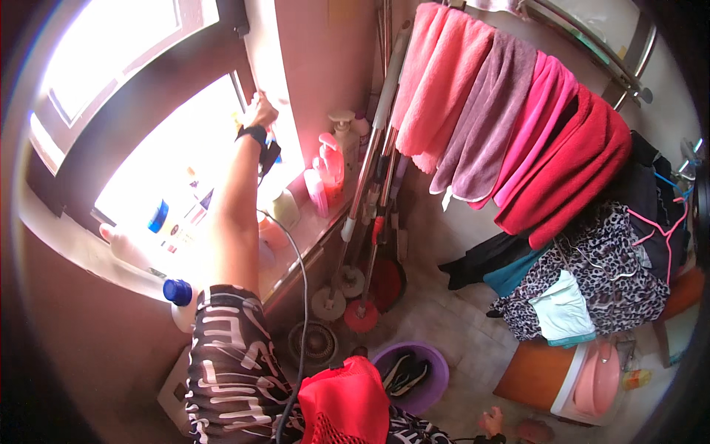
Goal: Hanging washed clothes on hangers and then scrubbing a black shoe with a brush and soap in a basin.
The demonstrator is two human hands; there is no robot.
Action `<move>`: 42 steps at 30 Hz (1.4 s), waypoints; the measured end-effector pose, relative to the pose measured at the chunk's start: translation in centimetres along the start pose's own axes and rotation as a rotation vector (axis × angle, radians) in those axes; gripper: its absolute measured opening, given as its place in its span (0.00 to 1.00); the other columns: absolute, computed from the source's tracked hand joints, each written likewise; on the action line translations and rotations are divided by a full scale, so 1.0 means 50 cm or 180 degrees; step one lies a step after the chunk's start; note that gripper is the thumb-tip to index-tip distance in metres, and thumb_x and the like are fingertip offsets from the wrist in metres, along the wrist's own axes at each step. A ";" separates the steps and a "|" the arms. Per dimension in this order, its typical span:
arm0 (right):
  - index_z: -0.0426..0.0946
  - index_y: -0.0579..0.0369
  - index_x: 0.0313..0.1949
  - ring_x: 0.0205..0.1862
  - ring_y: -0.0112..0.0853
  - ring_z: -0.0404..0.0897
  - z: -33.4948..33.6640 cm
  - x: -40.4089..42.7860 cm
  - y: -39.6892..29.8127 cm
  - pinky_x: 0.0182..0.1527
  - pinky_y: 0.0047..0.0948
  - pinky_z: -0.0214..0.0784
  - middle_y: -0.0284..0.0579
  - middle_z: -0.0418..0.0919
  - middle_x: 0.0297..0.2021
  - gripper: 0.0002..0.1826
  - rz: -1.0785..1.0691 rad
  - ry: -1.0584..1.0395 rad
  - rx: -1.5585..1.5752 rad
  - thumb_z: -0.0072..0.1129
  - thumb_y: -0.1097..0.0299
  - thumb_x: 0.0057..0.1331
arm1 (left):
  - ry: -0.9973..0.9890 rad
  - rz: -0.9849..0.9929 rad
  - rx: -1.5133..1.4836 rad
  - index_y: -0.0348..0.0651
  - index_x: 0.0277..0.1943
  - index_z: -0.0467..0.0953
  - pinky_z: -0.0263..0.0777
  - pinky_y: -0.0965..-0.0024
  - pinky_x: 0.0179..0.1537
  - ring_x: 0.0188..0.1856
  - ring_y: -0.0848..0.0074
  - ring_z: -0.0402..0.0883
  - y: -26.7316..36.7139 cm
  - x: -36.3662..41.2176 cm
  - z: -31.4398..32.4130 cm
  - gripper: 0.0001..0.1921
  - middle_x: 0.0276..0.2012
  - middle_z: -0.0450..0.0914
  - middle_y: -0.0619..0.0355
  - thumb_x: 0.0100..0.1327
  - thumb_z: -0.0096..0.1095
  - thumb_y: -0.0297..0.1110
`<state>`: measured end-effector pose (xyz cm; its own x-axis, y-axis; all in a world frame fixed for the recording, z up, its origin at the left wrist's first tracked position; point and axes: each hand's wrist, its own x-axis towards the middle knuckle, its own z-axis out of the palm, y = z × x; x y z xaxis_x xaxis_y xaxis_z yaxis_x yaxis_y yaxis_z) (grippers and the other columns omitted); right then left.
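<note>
My left hand is stretched out to the inner edge of the dark window frame, beside the sunlit wall. Its fingers look bent, but glare hides whether they grip anything; a small yellow patch shows next to it. A black band and cable are on that wrist. Below the arm, on the windowsill, stand a white bottle with a blue cap and another blue-capped container. My right hand hangs low above the floor at the bottom right, fingers slightly apart, with nothing seen in it.
Pump bottles stand on the ledge by the wall. Mop poles lean beside it. Towels hang from a rack, with leopard-print clothing nearby. A purple basin holding dark shoes and an orange-brown box are on the floor.
</note>
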<state>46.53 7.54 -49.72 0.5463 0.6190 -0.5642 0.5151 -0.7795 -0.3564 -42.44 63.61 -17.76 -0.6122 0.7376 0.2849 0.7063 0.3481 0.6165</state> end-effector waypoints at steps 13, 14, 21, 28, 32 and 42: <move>0.66 0.62 0.58 0.40 0.40 0.81 0.026 -0.007 -0.013 0.43 0.35 0.72 0.55 0.77 0.45 0.24 -0.0301 -0.0171 0.0847 0.57 0.68 0.64 | 0.0431 0.1628 0.0563 0.23 0.47 0.65 0.74 0.49 0.43 0.39 0.40 0.80 0.105 -0.187 -0.051 0.16 0.30 0.78 0.28 0.60 0.48 0.29; 0.67 0.63 0.56 0.36 0.37 0.81 0.001 0.001 0.006 0.40 0.34 0.72 0.51 0.78 0.40 0.22 -0.0703 -0.0061 0.0682 0.57 0.69 0.64 | 0.0515 0.1775 0.0488 0.26 0.46 0.65 0.73 0.47 0.41 0.38 0.41 0.80 0.123 -0.233 -0.050 0.16 0.31 0.79 0.30 0.60 0.49 0.31; 0.69 0.59 0.58 0.42 0.33 0.80 -0.124 -0.040 -0.171 0.45 0.31 0.72 0.48 0.81 0.44 0.21 -0.2391 -0.0027 0.0600 0.53 0.63 0.68 | 0.0255 0.2697 -0.0408 0.39 0.46 0.62 0.68 0.45 0.31 0.32 0.41 0.77 0.334 -0.766 -0.115 0.12 0.29 0.77 0.37 0.63 0.54 0.32; 0.68 0.65 0.56 0.41 0.30 0.81 -0.235 -0.101 -0.245 0.45 0.26 0.75 0.48 0.79 0.42 0.23 -0.3335 -0.2054 0.2061 0.48 0.56 0.73 | -0.0498 0.3707 -0.0631 0.39 0.42 0.68 0.71 0.57 0.25 0.26 0.58 0.77 0.528 -1.413 -0.002 0.09 0.25 0.75 0.48 0.60 0.58 0.28; 0.70 0.60 0.51 0.38 0.29 0.80 -0.221 -0.111 -0.099 0.47 0.29 0.74 0.44 0.79 0.39 0.30 -0.1802 -0.2772 0.4529 0.52 0.43 0.67 | -0.1361 0.4808 0.0028 0.44 0.42 0.72 0.72 0.65 0.25 0.30 0.66 0.78 0.570 -1.701 0.122 0.13 0.28 0.75 0.57 0.53 0.63 0.29; 0.76 0.58 0.37 0.50 0.39 0.76 -0.235 -0.051 0.238 0.56 0.40 0.67 0.46 0.79 0.40 0.09 -0.0095 -0.2510 0.5610 0.52 0.65 0.66 | -0.2498 0.6681 -0.1450 0.35 0.57 0.68 0.78 0.66 0.34 0.41 0.60 0.81 0.580 -1.996 0.216 0.26 0.46 0.76 0.42 0.54 0.57 0.33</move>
<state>59.01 -2.19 -43.74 -0.0840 0.8487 -0.5222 -0.9026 -0.2869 -0.3210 42.97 6.34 -36.26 0.9150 -0.1804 0.3608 -0.2099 -0.9767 0.0440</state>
